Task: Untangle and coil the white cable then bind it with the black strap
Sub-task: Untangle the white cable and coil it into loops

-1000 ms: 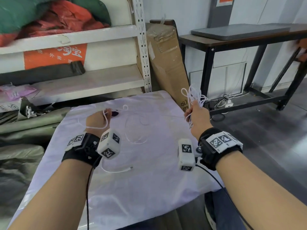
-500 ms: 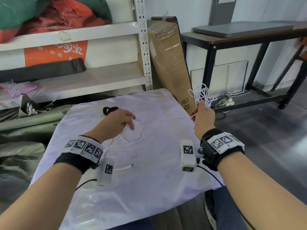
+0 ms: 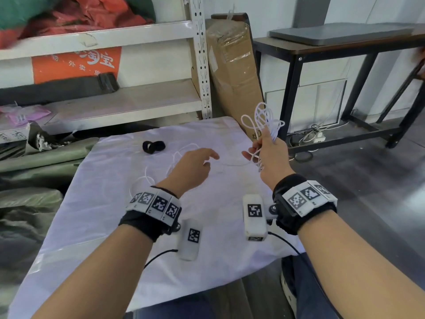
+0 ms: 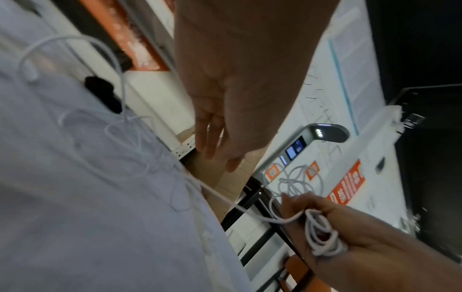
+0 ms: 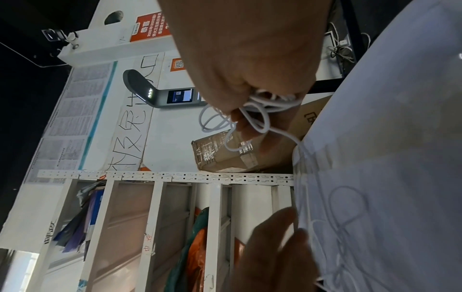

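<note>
A: Head view: the right hand (image 3: 270, 155) is up off the table's right edge, fingers curled round a bundle of the white cable (image 3: 264, 125), loops sticking out above the fist.

B: And the left hand (image 3: 193, 166)?

A: Fingers loosely extended, holding nothing, over the loose cable strands on the white cloth (image 3: 103, 215). The black strap (image 3: 153, 146) lies beyond it near the cloth's far edge, apart from both hands.

B: Left wrist view?

A: The left hand (image 4: 225, 118) has straight, slack fingers above the cloth edge. One strand runs from the cloth across the gap to the right hand (image 4: 350, 237), wrapped in coils.

B: Right wrist view?

A: The right hand (image 5: 250, 79) pinches tangled loops of cable (image 5: 250, 118) against the palm; the left fingertips (image 5: 282, 221) sit by the cloth's edge, beside flat loops.
</note>
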`<state>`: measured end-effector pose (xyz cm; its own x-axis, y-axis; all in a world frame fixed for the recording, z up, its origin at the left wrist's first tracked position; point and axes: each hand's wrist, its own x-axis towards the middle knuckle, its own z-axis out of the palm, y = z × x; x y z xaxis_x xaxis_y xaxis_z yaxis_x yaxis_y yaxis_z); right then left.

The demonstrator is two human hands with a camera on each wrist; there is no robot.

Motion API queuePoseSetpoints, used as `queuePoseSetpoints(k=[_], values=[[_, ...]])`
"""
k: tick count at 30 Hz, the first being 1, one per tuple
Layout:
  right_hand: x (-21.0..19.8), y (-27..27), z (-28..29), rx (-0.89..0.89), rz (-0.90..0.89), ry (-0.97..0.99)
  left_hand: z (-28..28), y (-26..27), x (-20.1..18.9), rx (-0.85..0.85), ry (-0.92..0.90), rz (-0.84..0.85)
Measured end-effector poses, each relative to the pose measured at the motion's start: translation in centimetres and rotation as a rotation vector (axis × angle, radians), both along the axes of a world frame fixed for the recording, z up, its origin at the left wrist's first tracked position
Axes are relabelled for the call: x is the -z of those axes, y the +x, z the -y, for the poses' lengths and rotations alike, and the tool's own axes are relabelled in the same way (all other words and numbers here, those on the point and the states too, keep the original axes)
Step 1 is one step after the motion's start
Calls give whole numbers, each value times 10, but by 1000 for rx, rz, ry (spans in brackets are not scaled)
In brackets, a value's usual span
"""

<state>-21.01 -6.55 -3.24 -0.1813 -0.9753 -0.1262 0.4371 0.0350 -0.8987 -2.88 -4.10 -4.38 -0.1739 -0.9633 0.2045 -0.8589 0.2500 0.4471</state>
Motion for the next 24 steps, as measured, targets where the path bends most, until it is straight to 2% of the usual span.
queuePoseSetpoints(k=[4, 6, 8, 11, 15, 17, 19, 21, 24], values=[[-2, 0, -1, 23, -27, -35, 7, 3, 21, -34, 189, 111], [-1, -6, 2, 76, -84, -48, 8, 6, 24, -45, 186, 182], [5, -15, 9, 146, -201, -43, 5, 12, 21, -55, 149, 165], [19, -31, 21, 281, -403, 18, -5, 22, 11, -19, 138, -119], [35, -36, 29, 320, -494, 90, -12, 31, 0, 29, 135, -242], [42, -35, 30, 299, -546, 113, -10, 34, -4, 15, 121, -420], [47, -36, 32, 284, -563, 113, -5, 40, -6, -89, 31, -610], [50, -38, 32, 281, -587, 131, 1, 49, -8, -283, -79, -804], [49, -40, 30, 287, -585, 140, 6, 61, -8, -489, -60, -1210]])
